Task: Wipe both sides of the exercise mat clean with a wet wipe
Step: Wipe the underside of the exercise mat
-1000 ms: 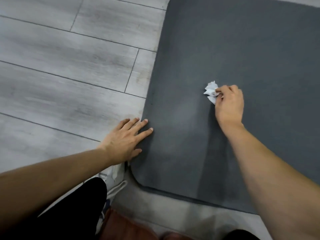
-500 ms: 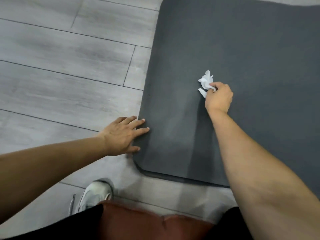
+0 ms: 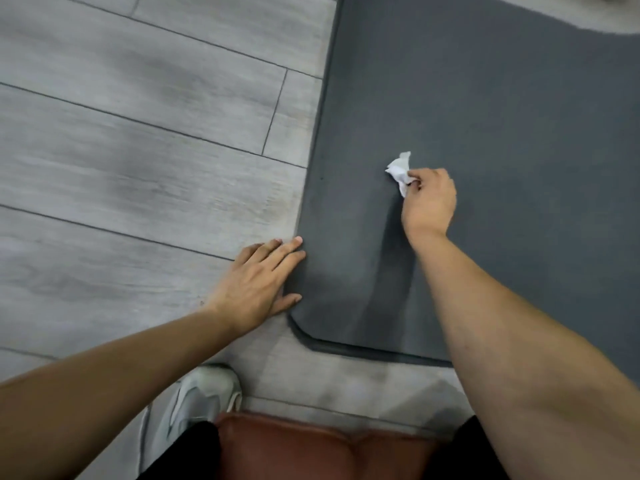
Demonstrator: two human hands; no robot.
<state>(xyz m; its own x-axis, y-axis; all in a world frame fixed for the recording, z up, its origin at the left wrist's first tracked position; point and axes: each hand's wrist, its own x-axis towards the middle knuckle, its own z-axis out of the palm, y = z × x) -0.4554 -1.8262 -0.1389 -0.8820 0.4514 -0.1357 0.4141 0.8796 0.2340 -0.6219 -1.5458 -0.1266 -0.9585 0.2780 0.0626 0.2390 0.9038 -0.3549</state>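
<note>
Floor: grey wood-look planks (image 3: 138, 140) fill the left side of the view, seen from above by someone crouching.
Mat: a dark grey exercise mat (image 3: 502, 109) lies flat on the planks, filling the right side; its rounded near-left corner sits just in front of the person.
Right hand: the right hand (image 3: 429, 202) is out on the mat, fingers curled, pinching a crumpled white wet wipe (image 3: 400, 171) that sticks out past the fingertips, at or just above the surface.
Left hand: the left hand (image 3: 258, 284) lies flat with fingers straight and close together, palm on the floor, fingertips reaching the mat's left edge.
Below: a pale sneaker (image 3: 194, 403) and a reddish-brown cushion (image 3: 311, 448) show at the bottom edge.
Progress: a judgement only, wiping of the upward face looks under way near this corner; faint streaks suggest damp passes. The rest of this face and the whole underside appear left to do.
Unclear: the mat's far and right ends are cut off, the underside is hidden, and whether the wipe touches the mat cannot be told.
</note>
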